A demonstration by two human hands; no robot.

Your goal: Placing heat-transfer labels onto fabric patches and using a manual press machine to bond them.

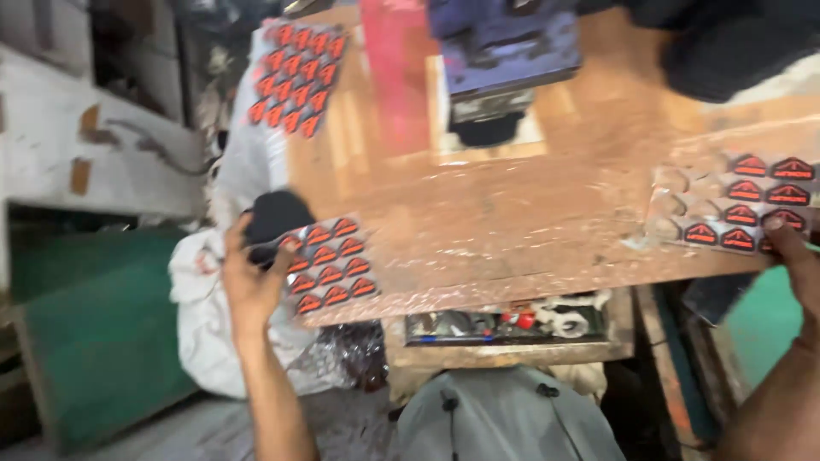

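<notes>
My left hand (pixel 249 277) grips the near left edge of a clear sheet of red and black badges (pixel 329 265) lying at the left end of the worn wooden table (pixel 495 222). My right hand (pixel 790 248) presses its fingers on the near edge of another badge sheet (pixel 741 205) at the table's right end; part of that sheet has bare pockets. A third badge sheet (pixel 295 77) lies further back on the left. The picture is blurred by motion.
A blue and dark machine head (pixel 504 60) hangs over the table's back. A red board (pixel 393 68) stands beside it. Under the table's front sits a shallow tray of small tools (pixel 504 324). White bags (pixel 205 307) and a green panel (pixel 94 324) are at left.
</notes>
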